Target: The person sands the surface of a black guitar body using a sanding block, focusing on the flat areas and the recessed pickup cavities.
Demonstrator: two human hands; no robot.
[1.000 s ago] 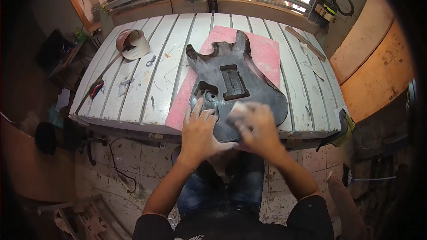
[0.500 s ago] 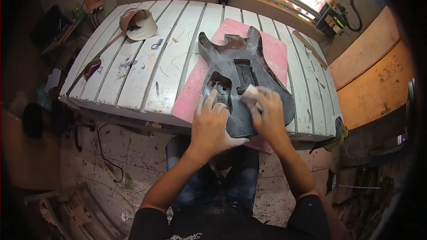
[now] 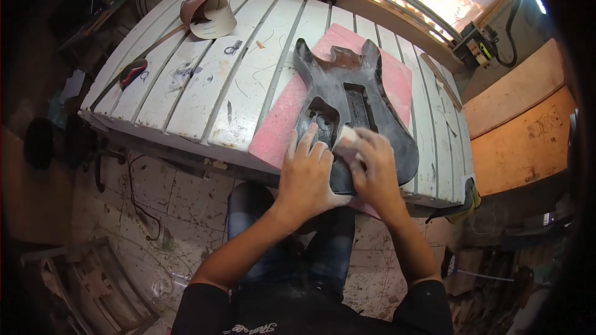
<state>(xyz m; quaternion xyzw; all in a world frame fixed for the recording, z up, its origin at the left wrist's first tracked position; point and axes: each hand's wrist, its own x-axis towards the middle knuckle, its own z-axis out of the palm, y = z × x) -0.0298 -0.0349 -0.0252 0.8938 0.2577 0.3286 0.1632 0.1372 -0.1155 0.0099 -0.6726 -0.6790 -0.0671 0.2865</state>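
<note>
A dark grey guitar body (image 3: pixel 392 135) with dusty patches and cut-out cavities lies on a pink board (image 3: pixel 273 138). My left hand (image 3: pixel 305 180) rests open on its lower left part, fingers spread beside the curved cavity, thumb along the bottom edge. In my right hand (image 3: pixel 377 170) is a small pale block (image 3: pixel 345 141), pressed on the body between that curved cavity and the long central one, close to my left fingertips. Both hands and forearms look dusty at the fingers.
The white slatted table (image 3: pixel 239 90) also bears a curled strip (image 3: pixel 214 18), a red-and-black handled tool (image 3: pixel 131 73) and a wooden strip (image 3: pixel 437 77). A machine gantry (image 3: pixel 475 46) runs along the back. Wooden panels (image 3: pixel 515 146) lean at right; a frame (image 3: pixel 93 279) lies lower left.
My right hand has moved the block over the body, now leftward beside my left fingertips. My left hand stays on the body. The whole view has tilted and shifted.
</note>
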